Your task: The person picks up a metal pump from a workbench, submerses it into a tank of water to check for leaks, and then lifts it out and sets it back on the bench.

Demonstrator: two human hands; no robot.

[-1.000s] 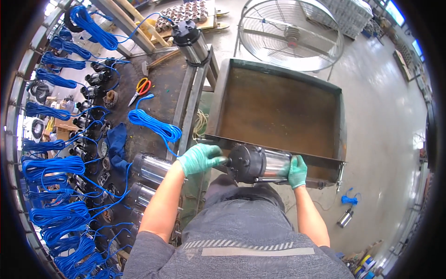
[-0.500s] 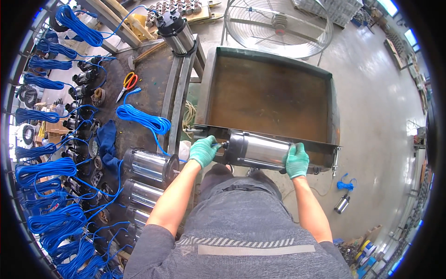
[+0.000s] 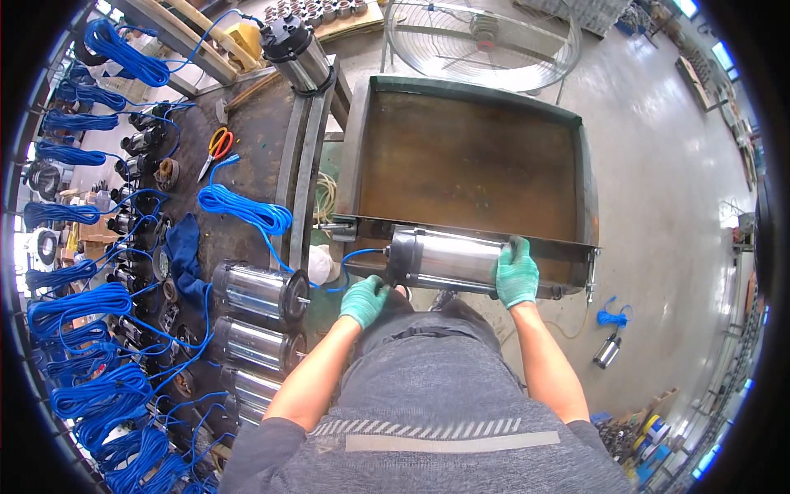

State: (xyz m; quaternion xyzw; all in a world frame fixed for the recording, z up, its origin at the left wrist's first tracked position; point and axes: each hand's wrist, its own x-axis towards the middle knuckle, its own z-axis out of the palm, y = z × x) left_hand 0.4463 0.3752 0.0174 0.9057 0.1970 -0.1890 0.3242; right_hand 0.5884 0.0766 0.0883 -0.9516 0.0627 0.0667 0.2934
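A shiny steel cylindrical pump motor [image 3: 457,260] with a black end cap lies crosswise at the near rim of a metal tray [image 3: 359,156]. My right hand [image 3: 517,276], in a green knitted glove, grips its right end. Below the left cap is my gloved left hand [image 3: 364,301], apart from the motor, fingers loosely bent and nothing visible in them. From that cap a blue cable [image 3: 352,253] loops left past my left fingertips to a tied blue coil [image 3: 243,207] on the workbench. The undersides of both hands are hidden.
On the dark workbench [image 3: 247,156] lie red-and-yellow-handled scissors [image 3: 217,150], a blue cloth [image 3: 186,255] and several steel motors [image 3: 259,290]. Another motor [image 3: 298,56] stands upright at its far corner. Many blue cable coils hang at left. A large fan [image 3: 485,37] stands behind the tray.
My left hand has come away from the motor's cable end and moved slightly down. The blue cable there now shows as a loose loop. My right hand stays on the motor, its grip slightly shifted.
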